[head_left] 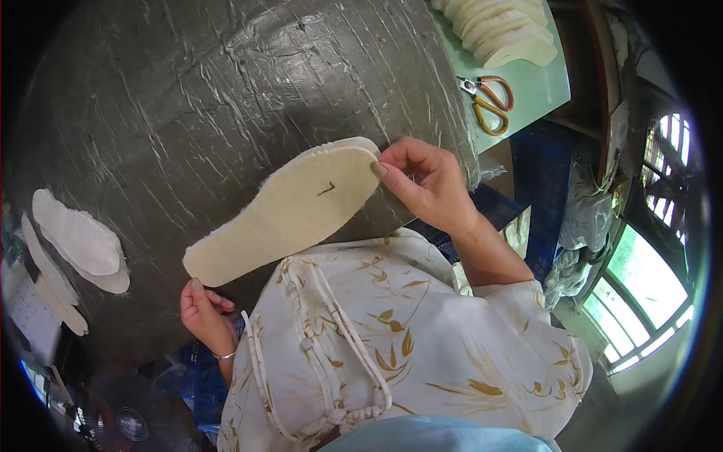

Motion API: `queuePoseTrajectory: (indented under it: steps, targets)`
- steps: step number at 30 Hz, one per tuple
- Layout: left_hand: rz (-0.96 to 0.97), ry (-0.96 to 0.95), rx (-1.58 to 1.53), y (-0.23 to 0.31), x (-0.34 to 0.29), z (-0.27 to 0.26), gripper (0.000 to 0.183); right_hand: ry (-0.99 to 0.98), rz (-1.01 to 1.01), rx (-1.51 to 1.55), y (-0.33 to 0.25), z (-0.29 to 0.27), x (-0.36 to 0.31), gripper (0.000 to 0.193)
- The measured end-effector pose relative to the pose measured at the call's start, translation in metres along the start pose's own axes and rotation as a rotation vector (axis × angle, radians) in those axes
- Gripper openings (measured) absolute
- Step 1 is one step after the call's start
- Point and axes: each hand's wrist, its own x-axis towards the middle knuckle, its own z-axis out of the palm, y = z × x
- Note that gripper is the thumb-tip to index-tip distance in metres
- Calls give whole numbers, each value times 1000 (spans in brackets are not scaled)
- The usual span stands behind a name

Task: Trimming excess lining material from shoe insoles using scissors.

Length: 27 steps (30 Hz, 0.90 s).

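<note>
A cream-coloured shoe insole [279,211] with a short dark mark near its toe end spans the space between my two hands. A white, fuzzy edge shows behind its toe and far side, perhaps a second insole or layer beneath. My right hand [428,187] pinches the toe end between thumb and bent fingers. At the narrower heel end, my left hand [203,312] is closed, its thumb tip at the insole's rim. Underneath lies a dark work surface [226,98] wrapped in wrinkled clear plastic.
White insoles [79,237] lie stacked at the left, with more slim pieces [53,264] beside them. On the pale green tabletop [542,90] at the upper right are scissors [489,102] with orange and yellow handles and a row of overlapping insoles [501,30]. Blue crates [542,173] stand at the right.
</note>
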Motion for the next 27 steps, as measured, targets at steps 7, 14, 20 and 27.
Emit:
queuePoseTrajectory:
  steps: [7, 14, 20, 27]
  targets:
    - [-35, -142, -150, 4, 5, -8, 18, -78, -292, 81, 3, 3, -5, 14]
    - [230, 112, 65, -4, -11, -2, 42, -250, -300, 90, -5, 9, -15, 11]
    - [203, 4, 25, -5, -2, -5, 36, 20, -351, -191, -5, 18, -12, 23]
    - [233, 35, 4, -15, 2, -8, 45, 30, -273, -236, 6, 25, -15, 24]
